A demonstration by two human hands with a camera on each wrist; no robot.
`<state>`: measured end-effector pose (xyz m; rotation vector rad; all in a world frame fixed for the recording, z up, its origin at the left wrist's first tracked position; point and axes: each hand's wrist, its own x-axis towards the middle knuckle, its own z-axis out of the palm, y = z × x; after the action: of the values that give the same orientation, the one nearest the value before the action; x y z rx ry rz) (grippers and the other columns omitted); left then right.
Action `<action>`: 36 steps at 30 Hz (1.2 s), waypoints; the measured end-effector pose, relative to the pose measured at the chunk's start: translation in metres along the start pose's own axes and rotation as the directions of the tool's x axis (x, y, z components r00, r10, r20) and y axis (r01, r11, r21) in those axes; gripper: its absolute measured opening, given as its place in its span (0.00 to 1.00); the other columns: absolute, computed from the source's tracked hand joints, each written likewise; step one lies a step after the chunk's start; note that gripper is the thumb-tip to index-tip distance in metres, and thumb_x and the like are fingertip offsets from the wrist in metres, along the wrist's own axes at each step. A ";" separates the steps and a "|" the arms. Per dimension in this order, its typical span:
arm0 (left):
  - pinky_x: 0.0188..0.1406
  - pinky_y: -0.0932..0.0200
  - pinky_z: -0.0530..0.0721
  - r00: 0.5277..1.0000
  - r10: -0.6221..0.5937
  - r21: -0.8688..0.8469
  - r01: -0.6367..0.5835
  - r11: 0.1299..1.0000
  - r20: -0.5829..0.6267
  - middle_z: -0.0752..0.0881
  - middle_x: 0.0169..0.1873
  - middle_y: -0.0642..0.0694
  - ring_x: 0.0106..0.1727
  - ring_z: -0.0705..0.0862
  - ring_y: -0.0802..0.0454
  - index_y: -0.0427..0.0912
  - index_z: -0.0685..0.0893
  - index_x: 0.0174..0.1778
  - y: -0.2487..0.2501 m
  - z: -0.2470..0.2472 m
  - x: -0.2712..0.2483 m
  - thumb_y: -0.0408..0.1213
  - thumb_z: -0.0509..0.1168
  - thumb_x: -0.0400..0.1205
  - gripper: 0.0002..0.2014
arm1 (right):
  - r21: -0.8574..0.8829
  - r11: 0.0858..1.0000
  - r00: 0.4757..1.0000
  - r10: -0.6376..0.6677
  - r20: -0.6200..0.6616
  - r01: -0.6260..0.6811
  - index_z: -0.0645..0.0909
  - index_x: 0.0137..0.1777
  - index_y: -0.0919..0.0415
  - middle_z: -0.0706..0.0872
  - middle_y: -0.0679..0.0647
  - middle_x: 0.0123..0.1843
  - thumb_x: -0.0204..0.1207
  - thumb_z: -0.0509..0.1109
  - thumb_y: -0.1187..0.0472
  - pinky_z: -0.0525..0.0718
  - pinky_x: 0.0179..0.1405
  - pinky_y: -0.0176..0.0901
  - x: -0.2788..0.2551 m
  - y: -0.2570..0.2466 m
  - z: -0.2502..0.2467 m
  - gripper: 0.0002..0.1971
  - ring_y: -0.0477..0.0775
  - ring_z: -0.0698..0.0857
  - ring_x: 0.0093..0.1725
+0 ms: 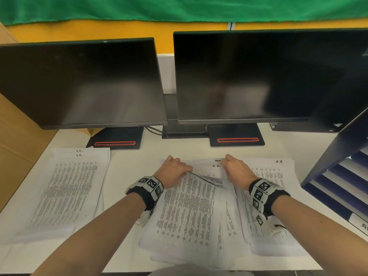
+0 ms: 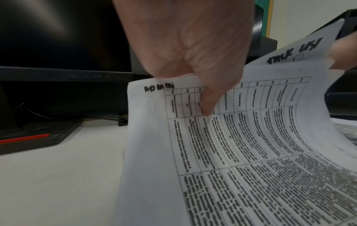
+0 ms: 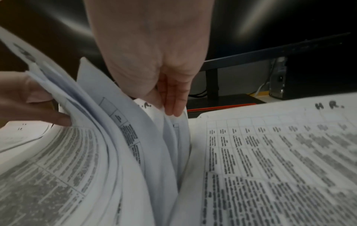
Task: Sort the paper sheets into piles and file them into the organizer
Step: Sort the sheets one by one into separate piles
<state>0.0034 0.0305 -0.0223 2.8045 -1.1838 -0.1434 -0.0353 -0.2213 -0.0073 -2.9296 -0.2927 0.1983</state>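
A middle pile of printed sheets (image 1: 189, 208) lies in front of me. My left hand (image 1: 179, 170) grips the lifted top edges of several of its sheets; its thumb (image 2: 208, 102) presses on the front sheet, marked "ADMIN" (image 2: 241, 137). Behind that one stands a sheet marked "TASK LIST" (image 2: 293, 53). My right hand (image 1: 229, 164) pinches the top edge of a lower sheet (image 3: 170, 137) in the same pile, thumb against fingers (image 3: 173, 105). An "I.T." pile (image 1: 69, 188) lies at the left and an "H.R." pile (image 1: 268, 176) at the right. The dark blue organizer (image 1: 336, 156) stands at the far right.
Two dark monitors (image 1: 83, 82) (image 1: 258, 76) on black stands (image 1: 117, 139) close off the back of the white desk (image 1: 131, 166). A cardboard box (image 1: 18, 140) stands at the left edge. The organizer's shelves hold some paper; one slot carries a label (image 1: 360, 224).
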 end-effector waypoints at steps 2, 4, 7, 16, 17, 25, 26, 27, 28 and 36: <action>0.51 0.55 0.64 1.000 0.002 -0.001 -0.002 1.000 0.003 0.88 0.50 0.52 0.49 0.77 0.50 0.52 0.80 0.57 0.001 0.000 0.000 0.38 0.56 0.85 0.10 | 0.077 0.997 1.000 -0.017 -0.002 0.017 0.74 0.57 0.60 0.80 0.56 0.50 0.73 0.59 0.76 0.81 0.39 0.51 -0.001 -0.001 0.000 0.16 0.61 0.83 0.43; 0.52 0.54 0.65 1.000 0.004 -0.002 -0.004 1.000 0.007 0.88 0.51 0.52 0.49 0.77 0.50 0.52 0.79 0.57 0.002 -0.001 0.001 0.38 0.56 0.85 0.10 | 0.050 0.998 0.999 -0.039 0.007 0.038 0.70 0.55 0.58 0.83 0.56 0.47 0.73 0.59 0.76 0.80 0.36 0.51 -0.002 -0.003 -0.003 0.16 0.60 0.81 0.39; 0.54 0.53 0.66 1.000 0.011 0.007 -0.011 1.000 0.016 0.87 0.52 0.51 0.49 0.78 0.49 0.51 0.79 0.57 0.003 -0.004 0.001 0.37 0.56 0.85 0.10 | -0.070 0.997 0.999 -0.038 0.023 0.040 0.67 0.52 0.58 0.83 0.58 0.40 0.73 0.57 0.76 0.71 0.30 0.47 -0.002 -0.004 -0.004 0.13 0.60 0.74 0.32; 0.55 0.53 0.67 0.999 0.010 -0.029 -0.009 1.000 0.039 0.88 0.50 0.51 0.49 0.80 0.50 0.52 0.80 0.57 -0.001 -0.010 0.000 0.36 0.56 0.85 0.10 | -0.169 0.965 0.931 -0.243 -0.273 0.202 0.82 0.39 0.58 0.77 0.53 0.39 0.73 0.73 0.62 0.77 0.29 0.46 -0.005 0.000 -0.010 0.03 0.54 0.74 0.39; 0.56 0.53 0.68 0.999 0.008 -0.042 -0.007 0.999 0.036 0.87 0.48 0.50 0.49 0.81 0.50 0.51 0.80 0.56 -0.001 -0.010 -0.001 0.36 0.56 0.84 0.10 | -0.075 0.971 0.920 -0.240 -0.311 0.228 0.83 0.39 0.56 0.78 0.52 0.39 0.74 0.71 0.59 0.76 0.32 0.45 -0.006 0.000 -0.010 0.04 0.53 0.74 0.40; 0.64 0.53 0.71 1.000 -0.003 -0.104 0.007 0.995 0.031 0.87 0.48 0.50 0.50 0.83 0.51 0.51 0.81 0.60 -0.005 -0.010 -0.003 0.34 0.57 0.83 0.13 | 0.810 0.481 0.899 0.422 0.119 -0.334 0.67 0.58 0.54 0.82 0.58 0.43 0.80 0.60 0.51 0.83 0.45 0.53 -0.008 0.006 -0.001 0.12 0.57 0.82 0.41; 0.64 0.53 0.72 0.999 -0.008 -0.099 0.012 0.995 0.039 0.87 0.48 0.50 0.49 0.83 0.50 0.50 0.80 0.60 -0.006 -0.009 -0.003 0.34 0.56 0.83 0.13 | 0.789 0.456 0.882 0.417 0.219 -0.412 0.66 0.60 0.54 0.82 0.61 0.50 0.79 0.63 0.55 0.84 0.50 0.57 -0.011 0.010 0.005 0.13 0.60 0.83 0.47; 0.63 0.51 0.73 0.999 -0.015 -0.096 0.019 0.995 0.050 0.86 0.48 0.49 0.49 0.84 0.50 0.50 0.80 0.60 -0.007 -0.009 -0.003 0.34 0.56 0.84 0.13 | 0.754 0.440 0.861 0.389 0.328 -0.487 0.67 0.60 0.57 0.82 0.61 0.54 0.77 0.65 0.62 0.85 0.53 0.58 -0.013 0.013 0.009 0.15 0.62 0.84 0.51; 0.63 0.50 0.74 0.998 -0.021 -0.092 0.026 0.995 0.060 0.86 0.49 0.49 0.49 0.84 0.49 0.50 0.79 0.60 -0.008 -0.008 -0.004 0.34 0.55 0.84 0.13 | 0.714 0.428 0.830 0.352 0.433 -0.554 0.70 0.59 0.61 0.82 0.62 0.55 0.75 0.66 0.69 0.86 0.53 0.58 -0.017 0.014 0.011 0.14 0.62 0.84 0.51; 0.58 0.49 0.74 0.992 -0.057 -0.089 0.067 0.994 0.109 0.86 0.49 0.49 0.51 0.83 0.48 0.49 0.78 0.57 -0.014 -0.006 -0.003 0.34 0.54 0.84 0.11 | 0.769 0.416 0.822 0.516 0.240 -0.485 0.74 0.33 0.62 0.78 0.57 0.34 0.72 0.53 0.76 0.71 0.27 0.39 -0.022 0.011 0.003 0.13 0.55 0.77 0.32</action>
<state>0.0119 0.0430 -0.0184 2.7841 -1.0813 -0.3474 -0.0547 -0.2361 -0.0104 -1.9743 0.5854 0.2705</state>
